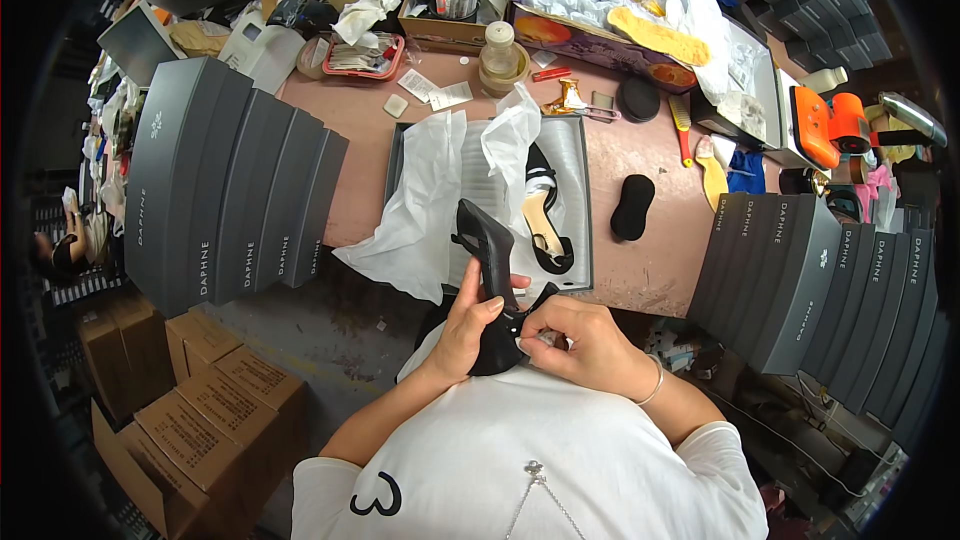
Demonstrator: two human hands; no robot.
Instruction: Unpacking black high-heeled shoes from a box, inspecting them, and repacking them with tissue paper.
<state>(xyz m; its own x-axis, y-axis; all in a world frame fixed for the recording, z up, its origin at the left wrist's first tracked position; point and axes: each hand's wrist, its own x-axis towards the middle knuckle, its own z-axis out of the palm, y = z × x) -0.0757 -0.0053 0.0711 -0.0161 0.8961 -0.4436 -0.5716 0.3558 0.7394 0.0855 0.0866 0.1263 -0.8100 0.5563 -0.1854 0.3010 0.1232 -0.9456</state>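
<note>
A long pinkish-brown desk [650, 270] runs across the frame, flanked by two fanned stacks of dark grey rectangular shoe boxes, one at the person's left [230, 190] and one at the right [830, 290], with brown cardboard cartons [190, 410] on the floor below the left stack. At the desk's near edge lies an open grey shoe box [580, 210] lined with crumpled white tissue paper [430, 200]; inside it rests a black high-heeled shoe with a tan insole [545, 225], toe toward the person.

Just in front of that box, close to the chest, the person holds a second black high-heeled pump [490, 260]. Its long axis runs away from the body, the slim heel pointing up and toward the open box, the toe end down between the hands. The left hand [465, 330] has its fingers wrapped round the shoe's left side, gripping it firmly. The right hand [580, 340] has its fingers pinched at the shoe's lower right edge, on what seems a small pale piece, too small to identify. Both hands are equally close to the shoe.

The shoe's toe is hidden behind the hands, and the clutter at the desk's far edge is hard to make out.
</note>
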